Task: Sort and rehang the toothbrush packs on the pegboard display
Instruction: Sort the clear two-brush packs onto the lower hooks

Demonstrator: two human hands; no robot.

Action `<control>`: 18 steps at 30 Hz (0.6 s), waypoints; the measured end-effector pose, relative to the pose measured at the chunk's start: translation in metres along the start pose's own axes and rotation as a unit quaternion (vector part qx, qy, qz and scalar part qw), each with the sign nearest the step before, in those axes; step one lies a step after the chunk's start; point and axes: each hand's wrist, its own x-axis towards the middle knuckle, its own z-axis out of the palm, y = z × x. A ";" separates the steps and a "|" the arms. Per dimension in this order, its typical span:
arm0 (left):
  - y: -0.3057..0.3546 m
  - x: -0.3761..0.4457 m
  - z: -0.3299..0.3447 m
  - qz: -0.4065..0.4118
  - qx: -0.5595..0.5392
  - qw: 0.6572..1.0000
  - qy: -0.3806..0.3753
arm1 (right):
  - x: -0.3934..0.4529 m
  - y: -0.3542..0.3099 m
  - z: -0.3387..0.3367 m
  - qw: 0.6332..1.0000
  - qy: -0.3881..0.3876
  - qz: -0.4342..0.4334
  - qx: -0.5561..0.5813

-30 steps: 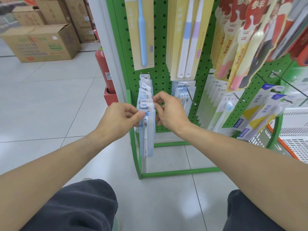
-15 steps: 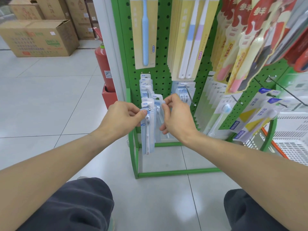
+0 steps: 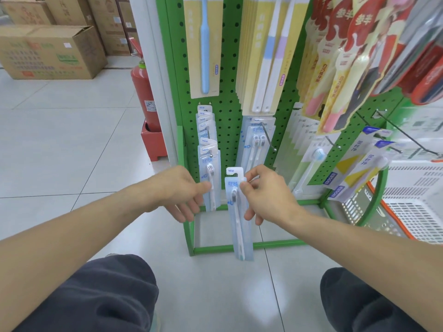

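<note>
My right hand (image 3: 266, 195) pinches a pale blue toothbrush pack (image 3: 239, 216) near its white hang tab, and the pack dangles free in front of the green pegboard (image 3: 230, 75). My left hand (image 3: 184, 195) hangs open with relaxed fingers, its fingertips by the front pack of the row (image 3: 209, 168) that hangs on the lower left peg. Another peg to the right carries a few twin-brush packs (image 3: 257, 140), with most of its wire bare.
Yellow card packs (image 3: 261, 51) and red-and-cream packs (image 3: 347, 68) hang higher up. White and blue packs (image 3: 364, 166) hang at the right, by a white plastic basket (image 3: 412, 202). A red fire extinguisher (image 3: 143, 92) and cardboard boxes (image 3: 50, 53) stand to the left.
My right hand has drawn one pale blue pack off the left peg and brought it down and toward me. My left hand has let go of the row and dropped lower.
</note>
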 end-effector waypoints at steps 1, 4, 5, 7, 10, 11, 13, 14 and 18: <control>-0.001 -0.001 0.004 0.005 0.012 0.999 -0.030 | -0.001 0.001 0.001 1.000 -0.020 0.005 0.003; -0.003 0.001 0.017 0.031 0.018 0.996 -0.080 | -0.004 0.005 0.007 0.994 -0.097 0.033 0.036; -0.003 0.001 0.021 0.044 0.011 0.995 -0.084 | -0.005 0.006 0.009 0.991 -0.116 0.043 0.051; -0.001 0.003 0.026 0.075 -0.010 0.994 -0.083 | -0.006 0.008 0.009 0.986 -0.142 0.054 0.063; 0.003 0.003 0.030 0.106 -0.039 0.992 -0.065 | -0.003 0.009 0.003 0.980 -0.184 0.045 0.057; 0.003 0.002 0.031 0.112 -0.044 0.991 -0.060 | -0.001 0.010 0.000 0.978 -0.199 0.035 0.056; 0.004 0.002 0.033 0.128 -0.039 0.990 -0.051 | 0.001 0.013 -0.004 0.973 -0.225 0.002 0.054; 0.004 0.002 0.034 0.139 -0.023 0.989 -0.044 | 0.001 0.015 -0.006 0.971 -0.233 -0.019 0.053; 0.006 0.003 0.037 0.173 0.030 0.984 0.000 | 0.002 0.021 -0.009 0.963 -0.257 -0.062 0.056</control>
